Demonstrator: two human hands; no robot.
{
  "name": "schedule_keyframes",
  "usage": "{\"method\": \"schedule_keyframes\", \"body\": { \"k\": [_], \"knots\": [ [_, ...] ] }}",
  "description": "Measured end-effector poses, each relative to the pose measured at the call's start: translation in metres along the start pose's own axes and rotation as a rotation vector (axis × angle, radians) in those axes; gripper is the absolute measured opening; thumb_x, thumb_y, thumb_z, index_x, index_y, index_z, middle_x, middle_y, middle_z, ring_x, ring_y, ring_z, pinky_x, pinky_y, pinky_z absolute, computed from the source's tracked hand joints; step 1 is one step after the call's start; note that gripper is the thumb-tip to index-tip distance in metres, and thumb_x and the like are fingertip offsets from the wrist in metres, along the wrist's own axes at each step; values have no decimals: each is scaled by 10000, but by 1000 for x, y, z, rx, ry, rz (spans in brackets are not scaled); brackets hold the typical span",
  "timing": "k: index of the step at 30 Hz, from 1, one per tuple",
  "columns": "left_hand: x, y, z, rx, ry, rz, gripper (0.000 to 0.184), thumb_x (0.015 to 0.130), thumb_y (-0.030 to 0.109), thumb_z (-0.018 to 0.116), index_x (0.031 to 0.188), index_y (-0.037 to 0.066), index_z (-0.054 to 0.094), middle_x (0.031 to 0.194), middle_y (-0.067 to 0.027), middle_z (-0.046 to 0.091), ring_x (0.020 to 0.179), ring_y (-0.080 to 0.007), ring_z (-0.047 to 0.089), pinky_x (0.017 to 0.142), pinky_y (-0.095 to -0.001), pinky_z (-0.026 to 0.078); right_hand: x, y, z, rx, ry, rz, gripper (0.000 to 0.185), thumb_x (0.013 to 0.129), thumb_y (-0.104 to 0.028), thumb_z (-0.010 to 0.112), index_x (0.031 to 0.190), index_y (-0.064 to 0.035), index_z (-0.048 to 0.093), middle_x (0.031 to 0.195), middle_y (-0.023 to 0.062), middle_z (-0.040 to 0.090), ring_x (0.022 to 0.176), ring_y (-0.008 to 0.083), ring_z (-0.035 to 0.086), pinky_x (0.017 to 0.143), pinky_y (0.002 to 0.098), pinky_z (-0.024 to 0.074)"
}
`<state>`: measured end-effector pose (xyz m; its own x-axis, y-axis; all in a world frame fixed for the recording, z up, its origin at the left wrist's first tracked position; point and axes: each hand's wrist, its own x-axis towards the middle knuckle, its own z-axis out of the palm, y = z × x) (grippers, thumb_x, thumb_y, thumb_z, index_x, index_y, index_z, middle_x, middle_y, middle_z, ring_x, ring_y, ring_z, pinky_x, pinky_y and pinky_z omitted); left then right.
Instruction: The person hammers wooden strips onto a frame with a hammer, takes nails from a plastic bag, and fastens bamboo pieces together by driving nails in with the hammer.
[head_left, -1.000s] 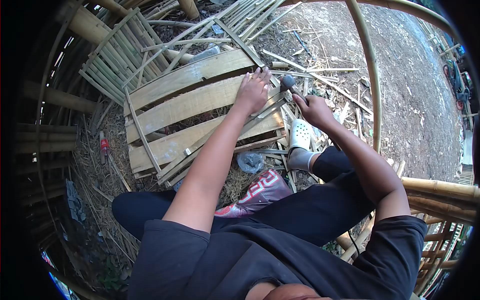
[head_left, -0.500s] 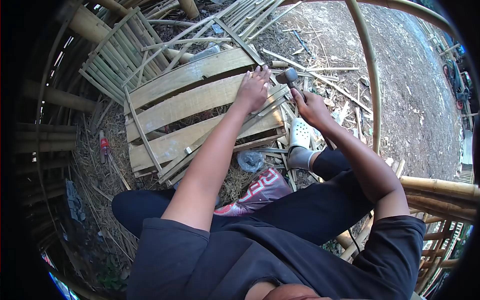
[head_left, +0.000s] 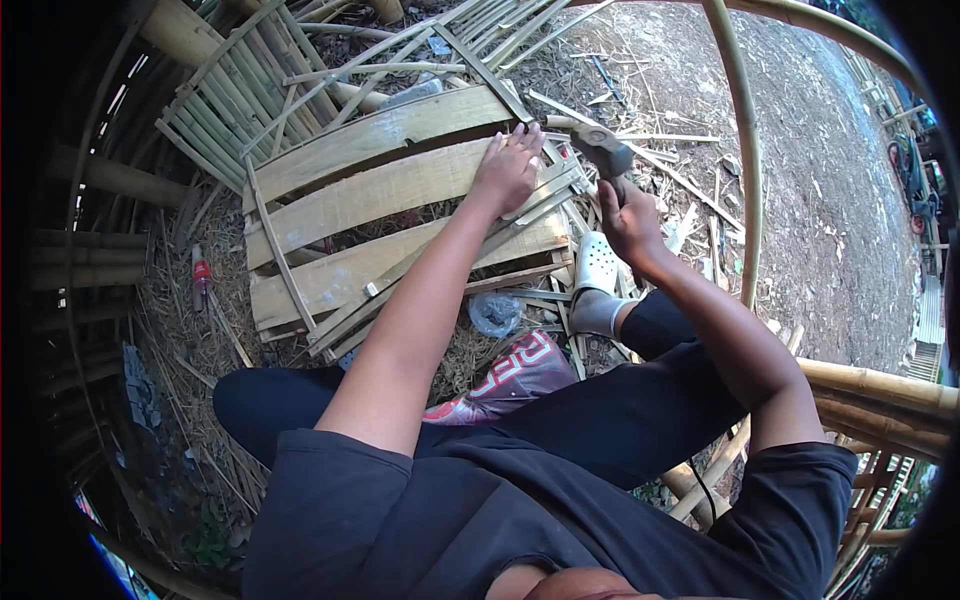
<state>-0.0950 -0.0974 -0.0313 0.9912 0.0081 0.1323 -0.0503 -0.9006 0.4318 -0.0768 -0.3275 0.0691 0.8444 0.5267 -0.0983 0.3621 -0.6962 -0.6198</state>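
Note:
My right hand is closed around the handle of a hammer. The hammer's metal head is raised to the right of my left hand. That left hand rests, fingers stretched out, on the right end of a low platform of wide wooden planks. Its fingertips are near the lower end of a bamboo strip. Whether a nail lies under the fingers cannot be seen. Across the left end of the planks is another thin strip. Several long strips lie along the near side, partly behind my left forearm.
A slatted bamboo panel leans at the back left. A red-labelled bottle lies left of the planks. A clear plastic bag and a printed sack are near my legs. A bamboo pole rises at the right.
The hammer's head has swung, turned and come up a little, with my right hand moving slightly right. My left hand stays at the plank end. The whole view has shifted a little.

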Motion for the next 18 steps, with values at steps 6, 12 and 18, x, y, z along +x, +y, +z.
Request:
{"method": "schedule_keyframes", "body": {
  "k": [6, 12, 18],
  "knots": [
    [1, -1, 1, -50, 3, 7, 555, 1052, 245, 269, 1586, 110, 343, 1662, -107, 295, 1552, -300, 217, 1270, -495, 107, -1, -9, 22, 112, -9, 174, 673, 1034, -535, 474, 839, 79, 668, 797, 337, 652, 848, 506, 650, 795, 540, 480],
    [0, -2, 1, -53, 1, 3, 550, 1037, 232, 336, 1575, 122, 369, 1665, -90, 292, 1557, -286, 208, 1269, -493, 104, 8, 4, 10, 112, 10, 187, 720, 1024, -588, 468, 803, 71, 659, 685, 259, 636, 659, 395, 626, 679, 495, 478],
    [-1, 0, -3, -34, -26, 3, 560, 1030, 230, 367, 1582, 135, 357, 1681, -66, 257, 1568, -269, 171, 1272, -496, 94, 7, -5, 5, 95, 61, 142, 648, 1030, -532, 506, 789, 55, 639, 669, 223, 619, 613, 349, 592, 640, 466, 463]
  ]
}}
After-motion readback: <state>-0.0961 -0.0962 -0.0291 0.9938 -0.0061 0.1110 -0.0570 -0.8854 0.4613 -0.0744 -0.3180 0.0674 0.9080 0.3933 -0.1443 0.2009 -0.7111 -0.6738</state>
